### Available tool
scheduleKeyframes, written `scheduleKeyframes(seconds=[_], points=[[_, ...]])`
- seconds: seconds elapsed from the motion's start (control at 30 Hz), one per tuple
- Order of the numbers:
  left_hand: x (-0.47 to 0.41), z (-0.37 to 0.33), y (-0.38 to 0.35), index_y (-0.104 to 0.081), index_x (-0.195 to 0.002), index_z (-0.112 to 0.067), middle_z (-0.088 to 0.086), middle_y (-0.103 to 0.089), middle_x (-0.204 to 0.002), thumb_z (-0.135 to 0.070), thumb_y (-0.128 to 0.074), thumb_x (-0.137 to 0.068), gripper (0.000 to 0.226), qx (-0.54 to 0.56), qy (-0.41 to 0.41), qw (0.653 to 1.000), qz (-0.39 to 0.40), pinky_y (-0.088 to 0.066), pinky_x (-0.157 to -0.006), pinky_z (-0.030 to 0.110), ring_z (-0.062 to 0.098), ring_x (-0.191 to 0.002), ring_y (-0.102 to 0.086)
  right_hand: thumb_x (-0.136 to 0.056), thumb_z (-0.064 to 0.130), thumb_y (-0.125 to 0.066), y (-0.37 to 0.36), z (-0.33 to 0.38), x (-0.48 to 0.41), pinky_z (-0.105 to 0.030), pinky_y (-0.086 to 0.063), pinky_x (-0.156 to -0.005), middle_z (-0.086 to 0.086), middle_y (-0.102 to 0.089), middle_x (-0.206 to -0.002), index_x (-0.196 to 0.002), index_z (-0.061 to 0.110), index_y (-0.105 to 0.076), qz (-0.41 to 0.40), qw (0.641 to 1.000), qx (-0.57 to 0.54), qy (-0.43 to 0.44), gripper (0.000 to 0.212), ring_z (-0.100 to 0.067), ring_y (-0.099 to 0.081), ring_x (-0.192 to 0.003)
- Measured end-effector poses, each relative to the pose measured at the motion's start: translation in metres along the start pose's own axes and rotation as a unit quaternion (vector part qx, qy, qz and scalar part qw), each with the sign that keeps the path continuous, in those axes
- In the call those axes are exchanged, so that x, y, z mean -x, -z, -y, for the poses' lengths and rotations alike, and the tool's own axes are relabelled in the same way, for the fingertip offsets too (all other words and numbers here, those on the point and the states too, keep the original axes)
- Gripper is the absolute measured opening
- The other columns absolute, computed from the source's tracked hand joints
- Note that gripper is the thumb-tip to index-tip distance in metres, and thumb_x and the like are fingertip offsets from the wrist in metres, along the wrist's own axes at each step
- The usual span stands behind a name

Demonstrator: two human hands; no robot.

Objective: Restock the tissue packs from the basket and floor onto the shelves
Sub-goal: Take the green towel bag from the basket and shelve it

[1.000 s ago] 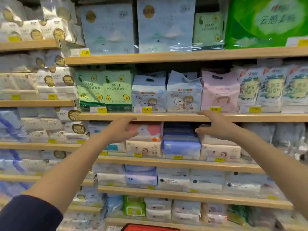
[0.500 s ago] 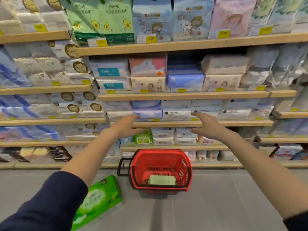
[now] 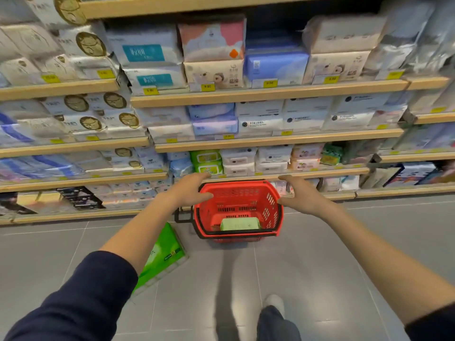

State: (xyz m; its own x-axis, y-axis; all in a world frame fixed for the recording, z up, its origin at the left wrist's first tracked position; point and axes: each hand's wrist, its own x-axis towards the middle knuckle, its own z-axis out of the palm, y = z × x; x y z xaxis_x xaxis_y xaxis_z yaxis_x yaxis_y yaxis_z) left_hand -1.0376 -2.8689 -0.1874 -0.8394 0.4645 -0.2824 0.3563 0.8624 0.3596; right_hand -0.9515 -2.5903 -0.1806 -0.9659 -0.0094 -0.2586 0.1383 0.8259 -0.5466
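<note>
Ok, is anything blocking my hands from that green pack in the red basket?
Nothing visible does. The red basket is open on top, its black handles folded down along the rim, and the green pack lies uncovered at the bottom by the near wall. The left hand and right hand hover empty over either side.

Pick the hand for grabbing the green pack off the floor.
Left hand, probably: the green pack lies below its forearm, left of the red basket; the right hand hovers beyond the basket.

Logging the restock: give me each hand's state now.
Left hand: open, holding nothing.
Right hand: open, holding nothing.
</note>
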Motion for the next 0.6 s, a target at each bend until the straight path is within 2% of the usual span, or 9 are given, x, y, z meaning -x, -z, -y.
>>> scheduleKeyframes(seconds=[0.07, 0.17, 0.33, 0.47, 0.6], points=[[-0.016, 0.005, -0.008, -0.033, -0.141, -0.012, 0.009, -0.038, -0.147, -0.033, -0.063, -0.085, 0.067, 0.009, -0.008, 1.0, 0.011, -0.03, -0.107, 0.034, 0.024, -0.134, -0.036, -0.08, 0.019, -0.067, -0.009, -0.007, -0.011, -0.033, -0.036, -0.095, -0.015, -0.048, -0.135, -0.135, 0.007, -0.038, 0.012, 1.0, -0.002, -0.01, 0.064, -0.029, -0.044, -0.124], [-0.049, 0.014, -0.022, -0.036, -0.14, -0.011, 0.01, -0.04, -0.146, -0.034, -0.064, -0.084, 0.067, 0.012, -0.011, 0.999, 0.03, -0.031, -0.108, 0.035, 0.024, -0.133, -0.037, -0.078, 0.021, -0.068, -0.023, -0.023, -0.04, -0.034, -0.034, -0.1, -0.017, -0.045, -0.138, -0.138, 0.007, -0.034, 0.028, 0.999, 0.008, -0.022, 0.07, -0.03, -0.042, -0.126], [-0.114, 0.032, -0.052, -0.03, -0.143, -0.014, 0.008, -0.036, -0.148, -0.035, -0.062, -0.085, 0.07, 0.023, 0.005, 0.997, 0.08, -0.029, -0.108, 0.034, 0.023, -0.135, -0.034, -0.08, 0.021, -0.066, -0.037, -0.047, -0.102, -0.033, -0.031, -0.103, -0.015, -0.042, -0.14, -0.139, 0.009, -0.033, 0.062, 0.997, 0.006, -0.036, 0.069, -0.028, -0.039, -0.128], [-0.159, 0.05, -0.069, -0.03, -0.143, -0.014, 0.009, -0.037, -0.146, -0.034, -0.061, -0.085, 0.068, 0.038, 0.021, 0.995, 0.093, -0.028, -0.107, 0.033, 0.023, -0.135, -0.035, -0.08, 0.013, -0.065, -0.046, -0.061, -0.156, -0.028, -0.03, -0.103, -0.012, -0.036, -0.144, -0.141, 0.013, -0.029, 0.111, 0.993, 0.033, -0.007, 0.071, -0.026, -0.036, -0.131], [-0.189, 0.076, -0.101, -0.033, -0.141, -0.014, 0.012, -0.04, -0.144, -0.028, -0.063, -0.085, 0.066, 0.094, 0.051, 0.989, 0.105, -0.028, -0.106, 0.029, 0.023, -0.133, -0.037, -0.077, 0.014, -0.067, -0.073, -0.073, -0.213, -0.033, -0.032, -0.105, -0.011, -0.03, -0.148, -0.142, 0.019, -0.03, 0.154, 0.984, 0.089, 0.029, 0.076, -0.027, -0.033, -0.134]])
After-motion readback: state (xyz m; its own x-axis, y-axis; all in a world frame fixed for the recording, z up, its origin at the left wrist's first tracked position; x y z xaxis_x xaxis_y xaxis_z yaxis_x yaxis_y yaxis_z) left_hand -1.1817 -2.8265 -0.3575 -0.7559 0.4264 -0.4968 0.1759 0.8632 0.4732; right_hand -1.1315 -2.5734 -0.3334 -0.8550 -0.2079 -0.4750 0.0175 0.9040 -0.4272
